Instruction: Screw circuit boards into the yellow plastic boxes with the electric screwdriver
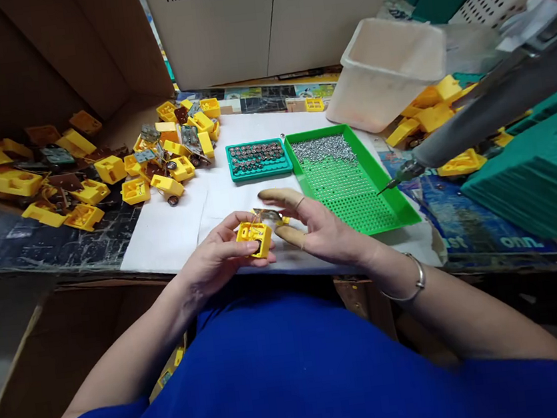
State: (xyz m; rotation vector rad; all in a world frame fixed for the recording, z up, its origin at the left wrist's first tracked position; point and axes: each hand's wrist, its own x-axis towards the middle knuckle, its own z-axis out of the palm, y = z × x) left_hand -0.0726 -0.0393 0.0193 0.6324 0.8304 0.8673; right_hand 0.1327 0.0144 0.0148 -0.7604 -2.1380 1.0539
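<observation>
The left hand (pixel 213 255) clamps a yellow, box-shaped plastic housing (pixel 257 234) between thumb and fingers. The right hand (pixel 316 223) holds its tan-sheathed thumb and forefinger apart around a dark, flat part (pixel 270 216); contact cannot be told. The housing's open face points upward; its long axis is unclear. Position: over the white paper sheet's (pixel 161 239) near edge, left of the bright-green perforated plastic tray (pixel 342 195).

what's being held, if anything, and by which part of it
The left hand holds a yellow housing by its near left side, thumb over it, fingers beneath. Whether the right hand grips the dark part beyond cannot be told.
</observation>
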